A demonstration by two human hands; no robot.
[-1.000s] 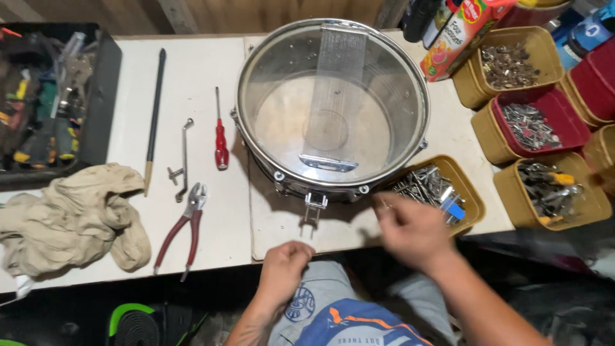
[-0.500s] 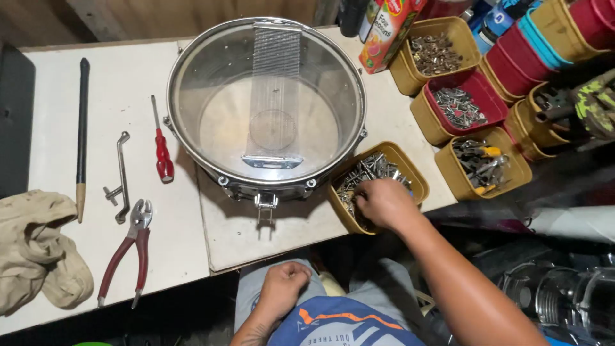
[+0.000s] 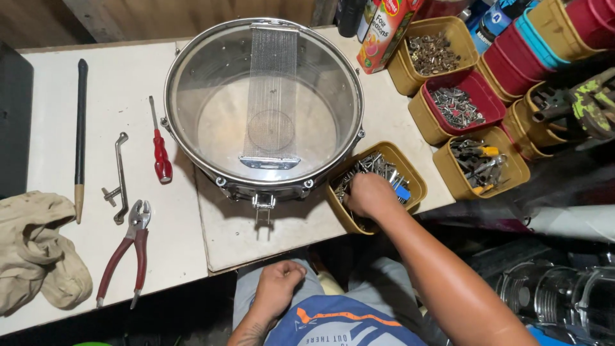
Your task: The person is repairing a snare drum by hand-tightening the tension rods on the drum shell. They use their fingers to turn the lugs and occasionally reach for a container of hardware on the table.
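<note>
1. The right hand (image 3: pixel 370 194) is inside the yellow tub (image 3: pixel 410 176) of small metal parts (image 3: pixel 377 165), which stands on the white table (image 3: pixel 224 237) just beside the drum, at its lower right. The fingers are bent down into the parts; whether they already pinch a piece I cannot tell, because the back of the hand hides them.
2. To do this well, I think the fingers should spread the parts gently and lift only one piece, so that the others do not spill over the low rim.
3. The tub sits close to the table edge, so the hand should press down, not outward.
4. The left hand (image 3: pixel 277 285) rests on the lap below the table edge, loosely closed and holding nothing that I can see. It could steady the tub.
5. The silver drum (image 3: pixel 264 106) lies with its wire strip (image 3: pixel 271 96) facing up, touching nothing of the hand.
6. Further left lie a red screwdriver (image 3: pixel 160 150), a bent metal key (image 3: pixel 118 182), red pliers (image 3: pixel 125 250), a long black rod (image 3: pixel 80 134) and a beige cloth (image 3: pixel 35 250).
7. More tubs of hardware (image 3: pixel 455 106) stand to the right.
</note>
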